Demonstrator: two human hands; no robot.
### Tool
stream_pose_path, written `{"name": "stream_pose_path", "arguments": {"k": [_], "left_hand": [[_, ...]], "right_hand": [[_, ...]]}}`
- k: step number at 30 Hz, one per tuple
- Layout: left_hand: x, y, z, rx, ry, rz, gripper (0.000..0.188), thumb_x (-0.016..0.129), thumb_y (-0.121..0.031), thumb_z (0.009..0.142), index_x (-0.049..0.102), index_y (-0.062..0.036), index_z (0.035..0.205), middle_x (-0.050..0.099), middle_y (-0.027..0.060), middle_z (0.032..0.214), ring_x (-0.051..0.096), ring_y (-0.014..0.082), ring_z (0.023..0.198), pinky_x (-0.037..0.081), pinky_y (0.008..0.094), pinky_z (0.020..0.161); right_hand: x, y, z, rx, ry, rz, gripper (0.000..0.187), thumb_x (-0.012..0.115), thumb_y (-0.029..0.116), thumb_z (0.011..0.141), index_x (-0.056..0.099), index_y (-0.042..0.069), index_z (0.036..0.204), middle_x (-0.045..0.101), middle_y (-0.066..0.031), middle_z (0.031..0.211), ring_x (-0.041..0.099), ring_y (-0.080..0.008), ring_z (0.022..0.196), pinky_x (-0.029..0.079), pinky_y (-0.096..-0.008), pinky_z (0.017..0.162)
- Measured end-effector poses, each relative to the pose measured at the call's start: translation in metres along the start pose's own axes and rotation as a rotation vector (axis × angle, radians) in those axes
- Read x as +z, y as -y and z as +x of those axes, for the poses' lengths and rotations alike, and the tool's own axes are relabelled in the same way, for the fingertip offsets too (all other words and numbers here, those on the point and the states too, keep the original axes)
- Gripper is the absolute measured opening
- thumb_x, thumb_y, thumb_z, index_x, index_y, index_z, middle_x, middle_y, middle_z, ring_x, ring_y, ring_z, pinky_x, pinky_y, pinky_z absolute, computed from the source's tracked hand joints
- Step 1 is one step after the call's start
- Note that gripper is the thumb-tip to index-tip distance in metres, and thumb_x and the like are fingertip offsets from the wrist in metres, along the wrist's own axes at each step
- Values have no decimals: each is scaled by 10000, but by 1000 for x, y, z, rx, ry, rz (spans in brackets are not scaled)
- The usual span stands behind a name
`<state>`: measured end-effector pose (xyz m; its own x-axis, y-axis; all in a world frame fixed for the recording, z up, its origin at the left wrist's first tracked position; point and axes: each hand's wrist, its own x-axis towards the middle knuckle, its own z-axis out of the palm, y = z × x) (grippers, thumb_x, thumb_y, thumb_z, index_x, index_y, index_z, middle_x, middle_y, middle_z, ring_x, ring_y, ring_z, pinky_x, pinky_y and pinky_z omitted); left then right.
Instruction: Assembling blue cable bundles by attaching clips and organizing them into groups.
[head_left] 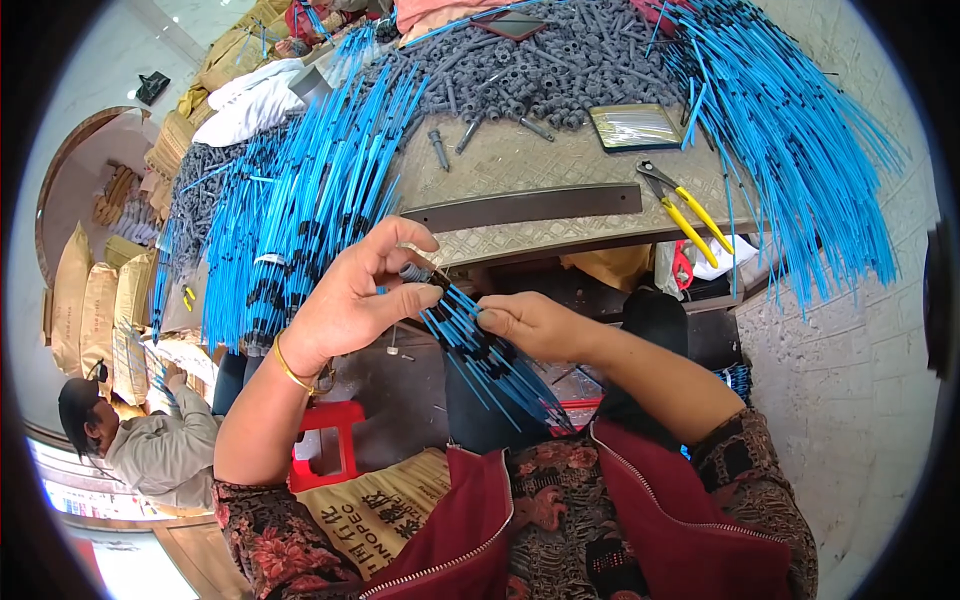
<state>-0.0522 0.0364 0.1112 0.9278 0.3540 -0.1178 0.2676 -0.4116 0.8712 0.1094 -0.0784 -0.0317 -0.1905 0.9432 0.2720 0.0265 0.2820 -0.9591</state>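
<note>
Between the thumb and fingers of my left hand [365, 295] is a small grey ribbed plastic part [411, 272], with a dark tip beside it. My right hand [532, 325] is closed, thumb on top, on a bundle of thin blue tubes [478, 352] with black pieces along them. This bundle runs from under my left fingers down toward my lap. The two hands are close together but apart, in front of the table edge. My fingers hide where the grey part and the tubes meet.
A heap of grey plastic parts [540, 60] covers the back of the worktable [500, 165]. Blue tube bundles hang at left [310, 190] and right [790, 130]. Yellow-handled pliers [690, 212] lie by a dark bar [525, 207]. A red stool [345, 440] and another person [160, 440] are at left.
</note>
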Motion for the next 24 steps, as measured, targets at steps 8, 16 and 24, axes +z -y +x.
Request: {"name": "stream_pose_path", "arguments": {"k": [8,16,24], "left_hand": [[36,18,-6,17,-240,-368,302,532,-51,872,415,-29,1150,605,85,954,574,126,882,463,240,775],[65,47,-10,58,-532,-177,264,415,-203,959,432,15,1106,611,115,921,587,149,865,465,265,773],[66,37,-9,91,-520,61,189,422,-176,952,435,6,1004,609,127,917,581,149,823,456,268,742]], "right_hand": [[10,13,-7,70,-155,-132,330,401,336,955,512,35,874,477,-79,656,455,-165,617,408,-292,609],[25,29,-7,131,-256,-406,303,374,326,937,516,58,938,583,-204,765,563,-407,739,436,-486,639],[39,32,-11,93,-358,-501,246,414,296,935,483,63,900,549,-210,703,543,-423,680,414,-476,571]]}}
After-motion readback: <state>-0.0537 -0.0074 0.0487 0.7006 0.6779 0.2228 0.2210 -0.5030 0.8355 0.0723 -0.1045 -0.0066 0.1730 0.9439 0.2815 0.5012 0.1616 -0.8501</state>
